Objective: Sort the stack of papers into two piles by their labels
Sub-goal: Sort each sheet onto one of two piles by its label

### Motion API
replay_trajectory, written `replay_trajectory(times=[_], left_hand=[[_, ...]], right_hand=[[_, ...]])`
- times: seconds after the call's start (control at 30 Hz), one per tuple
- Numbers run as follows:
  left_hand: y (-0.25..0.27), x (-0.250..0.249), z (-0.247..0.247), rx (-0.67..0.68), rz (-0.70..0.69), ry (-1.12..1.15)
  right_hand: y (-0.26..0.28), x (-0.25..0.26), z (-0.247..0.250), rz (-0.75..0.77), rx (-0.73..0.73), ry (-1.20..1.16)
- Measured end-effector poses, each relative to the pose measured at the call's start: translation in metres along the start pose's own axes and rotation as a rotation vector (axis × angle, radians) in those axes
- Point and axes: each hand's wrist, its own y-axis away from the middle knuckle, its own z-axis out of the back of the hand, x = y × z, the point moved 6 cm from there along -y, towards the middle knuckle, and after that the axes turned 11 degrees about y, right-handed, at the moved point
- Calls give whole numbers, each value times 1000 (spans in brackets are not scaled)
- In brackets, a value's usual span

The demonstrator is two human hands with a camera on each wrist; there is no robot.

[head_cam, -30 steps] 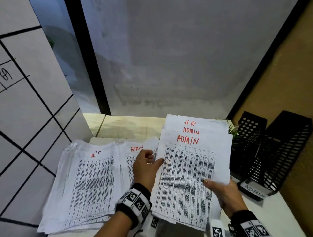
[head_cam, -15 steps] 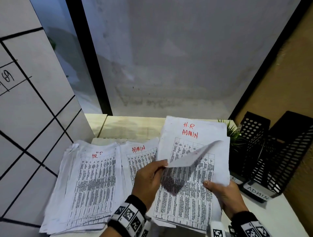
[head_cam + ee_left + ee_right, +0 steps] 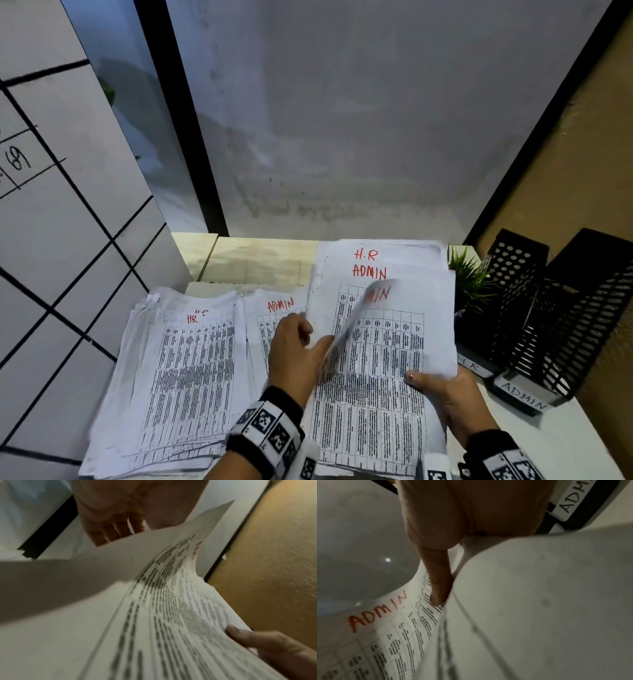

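In the right hand (image 3: 448, 401), held above the pale desk (image 3: 565, 442), sits the unsorted stack of white printed sheets (image 3: 387, 377), thumb clamped on its near right edge. A second ago its top sheet lay flat with a red ADMIN label showing; now the left hand (image 3: 294, 356) has pinched that sheet's left edge and is peeling the white ADMIN-labelled sheet (image 3: 356, 318) up and leftward, curled and blurred. By my reading it is bound for the ADMIN pile of printed sheets (image 3: 274, 308) lying just left, beside the larger H.R pile of printed sheets (image 3: 178, 370). The sheet uncovered beneath also reads ADMIN, with H.R behind it, so sorting goes on.

The left wrist view shows fingers (image 3: 111, 532) behind the lifted sheet. Only the head view shows both piles and the black mesh file holders (image 3: 555, 308).
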Motion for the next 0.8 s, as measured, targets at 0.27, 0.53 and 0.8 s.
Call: replay_trajectory(times=[0.27,0.53,0.8], left_hand=[[-1,11,1,-11,47,-90],[-1,14,7,-129,76,117],[14,11,1,-24,-85,130]], right_hand=[[0,-2,-1,-21,16,5],[4,4,-1,-51,12,3],[8,13,-8,-26,52,30]])
